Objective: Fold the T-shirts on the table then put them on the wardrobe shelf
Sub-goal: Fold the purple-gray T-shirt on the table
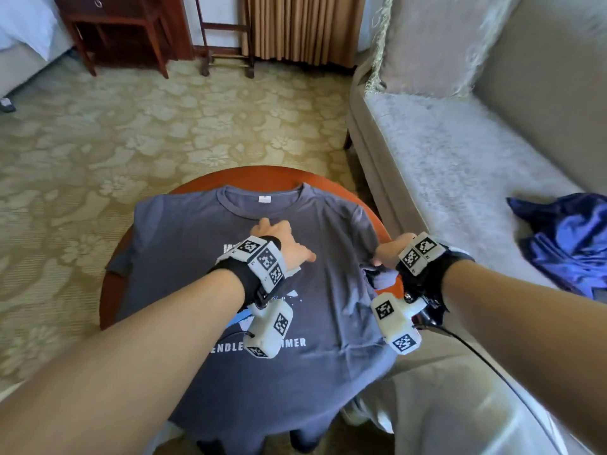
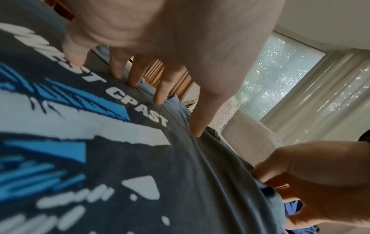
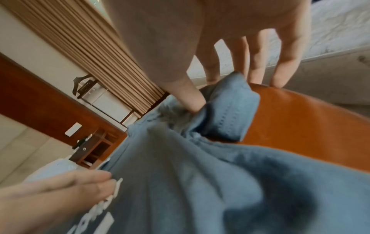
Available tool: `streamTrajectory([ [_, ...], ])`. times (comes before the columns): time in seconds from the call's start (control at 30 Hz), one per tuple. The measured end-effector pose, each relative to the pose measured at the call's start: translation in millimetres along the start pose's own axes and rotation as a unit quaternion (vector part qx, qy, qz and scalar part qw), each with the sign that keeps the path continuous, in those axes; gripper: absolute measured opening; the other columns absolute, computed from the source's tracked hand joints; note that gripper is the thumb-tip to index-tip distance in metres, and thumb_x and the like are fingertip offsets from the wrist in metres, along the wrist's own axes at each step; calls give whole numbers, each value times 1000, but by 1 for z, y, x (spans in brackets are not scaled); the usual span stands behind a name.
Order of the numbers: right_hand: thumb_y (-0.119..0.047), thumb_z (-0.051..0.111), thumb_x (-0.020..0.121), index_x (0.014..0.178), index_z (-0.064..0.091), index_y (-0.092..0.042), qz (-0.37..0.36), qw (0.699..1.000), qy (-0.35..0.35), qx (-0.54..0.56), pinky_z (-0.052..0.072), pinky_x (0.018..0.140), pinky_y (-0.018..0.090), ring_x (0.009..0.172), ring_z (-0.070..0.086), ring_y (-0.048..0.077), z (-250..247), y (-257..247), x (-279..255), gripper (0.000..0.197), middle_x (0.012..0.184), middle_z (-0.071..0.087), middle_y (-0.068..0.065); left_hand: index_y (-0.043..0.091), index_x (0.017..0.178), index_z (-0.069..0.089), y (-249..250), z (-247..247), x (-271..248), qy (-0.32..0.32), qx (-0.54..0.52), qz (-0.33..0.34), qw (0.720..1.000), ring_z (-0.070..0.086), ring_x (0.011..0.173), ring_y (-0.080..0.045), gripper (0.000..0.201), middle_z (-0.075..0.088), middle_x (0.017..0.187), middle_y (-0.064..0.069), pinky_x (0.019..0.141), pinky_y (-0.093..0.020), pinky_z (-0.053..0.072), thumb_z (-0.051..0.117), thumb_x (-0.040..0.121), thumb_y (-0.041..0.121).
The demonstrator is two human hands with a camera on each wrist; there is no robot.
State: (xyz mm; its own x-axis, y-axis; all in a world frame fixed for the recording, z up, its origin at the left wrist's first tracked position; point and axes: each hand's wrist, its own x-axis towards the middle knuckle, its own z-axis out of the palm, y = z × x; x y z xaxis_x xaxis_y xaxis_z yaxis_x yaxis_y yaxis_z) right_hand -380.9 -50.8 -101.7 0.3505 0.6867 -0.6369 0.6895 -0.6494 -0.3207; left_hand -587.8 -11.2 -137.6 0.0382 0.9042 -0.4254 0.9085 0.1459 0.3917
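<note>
Two hands work one grey T-shirt spread print-up on a round wooden table. In the head view, the left hand lies flat just below the collar; at 3 o'clock, the right hand grasps the sleeve.

Left wrist: straight fingers press the cloth.

Right wrist: thumb and fingers pinch the sleeve at the table's rim.

A blue garment lies on the sofa.

Around me lies a pale yellow-green carpet with a flower pattern. Ahead stands a dark red-brown wooden side table beside pleated tan curtains. On my right, a long beige upholstered sofa carries a fringed pale cushion. Daylight comes through a window.
</note>
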Motion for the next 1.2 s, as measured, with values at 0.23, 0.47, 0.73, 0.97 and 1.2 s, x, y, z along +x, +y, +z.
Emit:
streamTrajectory([
  [0.23, -31, 56, 92, 115, 63, -20, 1, 983, 136, -126, 49, 80, 24, 102, 63, 25, -29, 21, 29, 26, 105, 64, -1, 22, 134, 45, 12, 5, 4, -1, -2, -23, 1000, 26, 137, -31, 82, 28, 142, -10, 111, -48, 33, 73, 68, 61],
  [0.47, -20, 51, 88, 137, 34, -1, 38, 949, 301, 86, 28, 109, 48, 129, 35, 41, -43, 23, 48, 55, 139, 34, 25, 26, 134, 48, 17, 3, 8, 10, -17, -39, 999, 35, 134, -32, 79, 29, 144, -8, 107, -48, 39, 70, 68, 64],
  [0.73, -34, 59, 76, 137, 33, -6, -12, 978, 199, 56, 31, 109, 47, 130, 35, 36, 5, -39, 23, 72, 140, 35, 17, 17, 130, 54, -26, -29, -6, 119, -75, -85, 986, 38, 131, -35, 67, 35, 145, -15, 105, -43, 40, 72, 75, 51],
  [0.97, -58, 66, 61, 143, 34, -22, -122, 991, 49, 1, 39, 105, 49, 129, 39, 31, 76, -101, -22, 94, 140, 35, 9, 6, 150, 21, -124, -68, -16, 177, -125, -229, 949, 31, 138, -41, 78, 19, 156, -19, 109, -50, 36, 60, 87, 31],
  [1.2, -69, 61, 71, 148, 28, -29, -168, 982, 54, -68, 23, 115, 48, 142, 20, 30, 125, -125, -31, 93, 154, 20, 6, 2, 97, 67, -189, -81, -24, 162, -91, -228, 956, 62, 94, -39, 26, 66, 109, -20, 83, -40, 52, 55, 82, 19],
])
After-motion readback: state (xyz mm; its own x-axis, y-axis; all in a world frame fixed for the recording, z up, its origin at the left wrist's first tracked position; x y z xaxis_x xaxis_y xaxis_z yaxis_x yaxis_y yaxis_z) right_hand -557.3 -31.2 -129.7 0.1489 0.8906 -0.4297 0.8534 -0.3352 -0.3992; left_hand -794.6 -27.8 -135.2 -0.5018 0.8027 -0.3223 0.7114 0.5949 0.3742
